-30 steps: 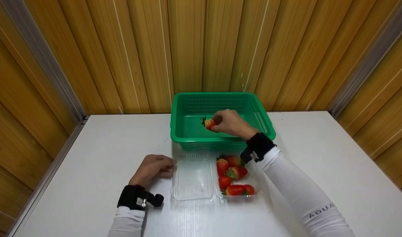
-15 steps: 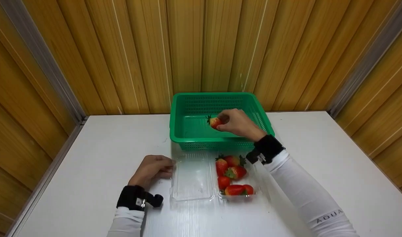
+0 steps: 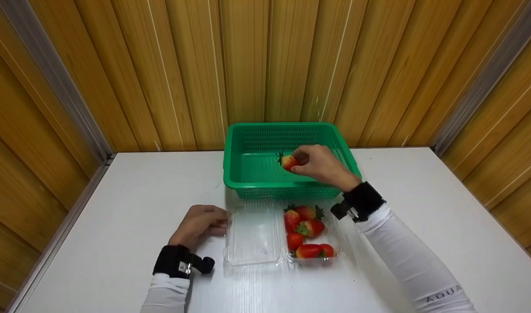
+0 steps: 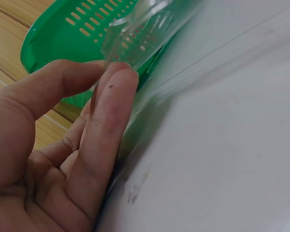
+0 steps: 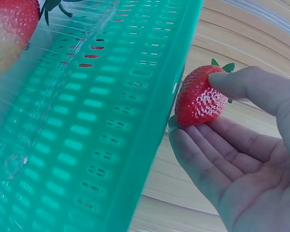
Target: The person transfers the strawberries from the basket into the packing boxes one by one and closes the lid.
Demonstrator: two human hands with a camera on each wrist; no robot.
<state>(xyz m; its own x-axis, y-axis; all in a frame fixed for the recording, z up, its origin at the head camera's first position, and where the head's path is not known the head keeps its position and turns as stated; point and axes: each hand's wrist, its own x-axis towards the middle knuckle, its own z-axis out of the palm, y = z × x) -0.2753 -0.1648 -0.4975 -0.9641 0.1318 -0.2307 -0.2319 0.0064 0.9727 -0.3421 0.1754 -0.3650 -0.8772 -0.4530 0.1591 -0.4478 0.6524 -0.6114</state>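
Observation:
My right hand (image 3: 320,165) pinches a strawberry (image 5: 201,96) between thumb and fingertips. In the head view this strawberry, leaves pointing left, is over the green basket (image 3: 287,184). The right wrist view has the fruit beside the basket's rim. At the front, an opened clear plastic clamshell box (image 3: 254,234) lies on the table; its right half holds several strawberries (image 3: 310,228), while no fruit shows in its left half. My left hand (image 3: 202,224) is at the box's left edge, and in the left wrist view thumb and fingertips pinch the clear plastic (image 4: 113,48).
The white table (image 3: 152,187) extends to both sides of the box. Behind the basket stands a wood-patterned panel wall (image 3: 248,65), with similar panels at left and right. The basket stands directly behind the clamshell box.
My right hand, with the strawberry in its grip, has shifted a little to the right over the basket. My left hand and the clamshell box have stayed in place.

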